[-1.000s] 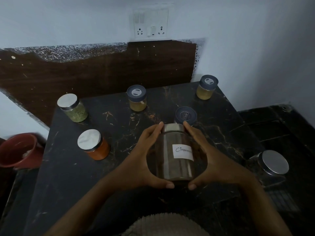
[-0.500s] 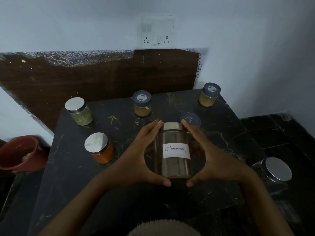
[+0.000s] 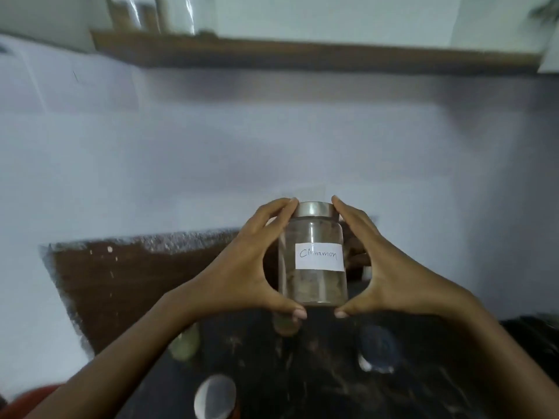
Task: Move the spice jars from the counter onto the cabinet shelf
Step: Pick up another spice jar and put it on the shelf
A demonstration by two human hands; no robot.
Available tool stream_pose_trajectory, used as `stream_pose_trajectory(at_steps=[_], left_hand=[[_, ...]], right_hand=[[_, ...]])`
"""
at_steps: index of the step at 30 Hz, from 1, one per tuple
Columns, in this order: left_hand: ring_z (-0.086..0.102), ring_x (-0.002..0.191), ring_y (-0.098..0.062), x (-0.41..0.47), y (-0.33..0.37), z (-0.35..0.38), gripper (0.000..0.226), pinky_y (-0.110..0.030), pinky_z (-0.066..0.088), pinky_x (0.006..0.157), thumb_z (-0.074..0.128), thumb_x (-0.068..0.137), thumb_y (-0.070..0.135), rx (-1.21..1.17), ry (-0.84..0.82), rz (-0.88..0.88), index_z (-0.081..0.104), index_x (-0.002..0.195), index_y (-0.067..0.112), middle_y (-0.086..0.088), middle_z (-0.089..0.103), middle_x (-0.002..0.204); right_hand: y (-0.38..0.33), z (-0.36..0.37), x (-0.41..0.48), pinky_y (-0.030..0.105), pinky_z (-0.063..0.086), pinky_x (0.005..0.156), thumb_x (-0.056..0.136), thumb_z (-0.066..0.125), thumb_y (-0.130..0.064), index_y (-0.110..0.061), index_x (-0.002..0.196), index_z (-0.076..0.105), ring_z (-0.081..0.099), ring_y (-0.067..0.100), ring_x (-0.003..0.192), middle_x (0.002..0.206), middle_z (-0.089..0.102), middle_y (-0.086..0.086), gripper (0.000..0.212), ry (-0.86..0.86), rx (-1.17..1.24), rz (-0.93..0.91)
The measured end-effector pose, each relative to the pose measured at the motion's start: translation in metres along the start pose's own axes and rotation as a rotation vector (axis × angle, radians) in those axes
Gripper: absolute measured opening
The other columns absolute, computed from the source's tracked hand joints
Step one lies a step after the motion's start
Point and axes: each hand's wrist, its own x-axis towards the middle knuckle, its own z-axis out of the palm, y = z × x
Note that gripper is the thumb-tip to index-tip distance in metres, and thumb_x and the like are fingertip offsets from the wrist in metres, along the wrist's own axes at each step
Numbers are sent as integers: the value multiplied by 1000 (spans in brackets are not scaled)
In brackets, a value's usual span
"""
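Note:
A clear cinnamon jar with a silver lid and a white handwritten label hangs upright in the air above the counter. My left hand wraps its left side and my right hand its right side. High above runs the brown wooden cabinet shelf. Below on the black marble counter, blurred, stand a silver-lidded jar, a greenish jar, a blue-lidded jar, and another jar partly hidden under my left thumb.
A pale wall fills the space between counter and shelf. A dark brown backsplash panel stands behind the counter. Blurred glassy items stand on the shelf at upper left. A red tub's edge shows at bottom left.
Both hands have lifted the cinnamon jar up off the counter toward the shelf. My view has tilted upward, so the shelf has come into sight and the counter jars have dropped low.

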Motion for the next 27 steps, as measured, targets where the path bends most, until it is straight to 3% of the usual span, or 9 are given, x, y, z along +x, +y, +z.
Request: stream_pose_trajectory(at_steps=[4,8,11,15,20,23,27], left_hand=[[7,141,1,39,8,-66,128,-26,24,114,78,51,64,202,131,136,0,147,35,26,2,150],[6,140,4,70,20,-116,131,-16,23,105,83,52,56,394,239,221,-6,147,35,28,-2,150],[4,138,7,94,29,-146,132,-15,24,103,84,54,50,522,334,272,-7,147,32,24,-4,152],[-6,143,-4,129,34,-180,126,-10,3,110,83,59,46,673,442,315,0,150,19,10,-6,158],[-13,144,-13,172,14,-208,121,-36,1,116,79,67,43,722,562,172,-6,149,20,7,-14,157],[-19,143,-15,189,-11,-215,119,-41,-6,117,73,72,50,613,645,27,-12,148,17,3,-22,155],[-33,135,-19,194,-51,-216,108,-41,-16,111,49,81,65,686,740,-189,-18,146,12,-4,-36,146]], right_hand=[[-42,-42,48,5,44,85,55,89,-25,-66,127,-13,46,-6,108,128,1,-50,131,140,-167,-172],[-72,-78,87,1,40,83,55,89,-18,-51,136,-16,44,-17,104,135,3,-35,136,252,-305,-311],[-92,-104,115,11,47,88,54,89,-20,-45,141,-19,40,-9,112,143,-3,-30,141,346,-414,-380],[-110,-135,158,35,55,82,55,88,-16,-41,140,-24,44,13,115,144,-7,-28,143,447,-508,-487],[-121,-162,219,36,58,71,56,84,-5,-33,143,-20,47,18,112,145,-4,-19,138,539,-522,-553],[-125,-166,253,37,57,76,57,83,-5,-26,145,-18,46,19,113,146,-5,-14,136,554,-525,-565],[-132,-169,285,34,55,80,60,80,-6,-24,145,-18,43,13,104,148,-7,-5,131,531,-528,-522]])
